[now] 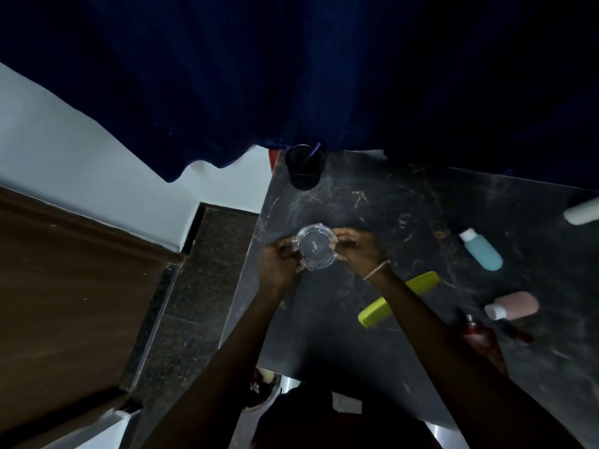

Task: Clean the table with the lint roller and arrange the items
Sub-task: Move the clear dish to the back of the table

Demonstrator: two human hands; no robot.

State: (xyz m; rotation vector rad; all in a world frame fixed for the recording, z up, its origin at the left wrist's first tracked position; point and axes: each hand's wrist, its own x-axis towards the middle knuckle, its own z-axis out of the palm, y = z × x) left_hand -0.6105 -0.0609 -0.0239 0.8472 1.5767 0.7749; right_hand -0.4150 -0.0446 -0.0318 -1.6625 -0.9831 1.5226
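A clear glass ashtray [315, 247] is held over the left part of the dark marble table [382, 202]. My left hand [279, 263] grips its left rim and my right hand [358, 249], with a chain bracelet on the wrist, grips its right rim. A white lint roller [581, 212] lies at the table's right edge, partly cut off by the frame. A yellow-green comb [376, 314] lies under my right forearm. To the right lie a blue bottle [483, 253] and a pink bottle [513, 305], both with white caps.
A black cup [303, 171] with a purple pen stands at the table's far left corner, against a dark blue curtain [291, 76]. A red bottle [479, 338] lies near the front right. Left of the table are dark floor tiles and a wooden door [64, 303].
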